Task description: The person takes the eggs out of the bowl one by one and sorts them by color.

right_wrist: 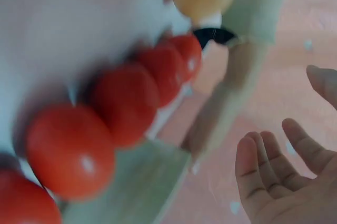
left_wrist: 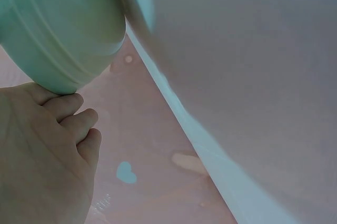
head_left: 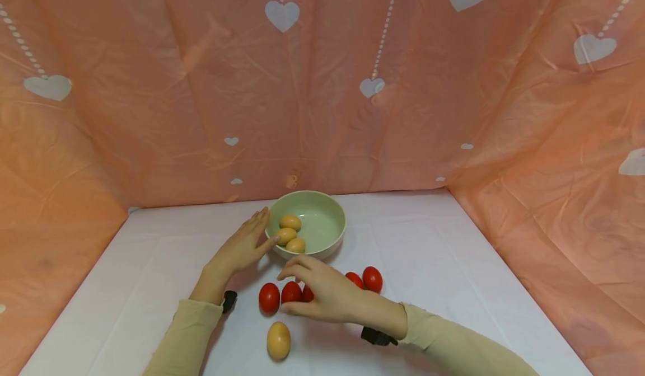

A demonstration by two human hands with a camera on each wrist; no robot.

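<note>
A pale green bowl (head_left: pixel 322 228) stands at the back of the table with three yellow eggs (head_left: pixel 290 222) inside, toward its left. My left hand (head_left: pixel 241 250) holds the bowl's left side, thumb over the rim and fingers along the outer wall; in the left wrist view the fingers (left_wrist: pixel 68 109) rest against that wall. My right hand (head_left: pixel 327 292) hovers over a row of red egg-shaped things (head_left: pixel 269 298), fingers and thumb spread apart, and partly hides the row. In the right wrist view the right hand (right_wrist: pixel 289 182) holds nothing. A single yellow egg (head_left: pixel 279 341) lies nearer me.
White cloth (head_left: pixel 433 241) covers the table. Orange curtain (head_left: pixel 322 113) printed with white hearts encloses the back and both sides. The bowl stands close to the back curtain. Black bands (head_left: pixel 229 301) sit on both wrists.
</note>
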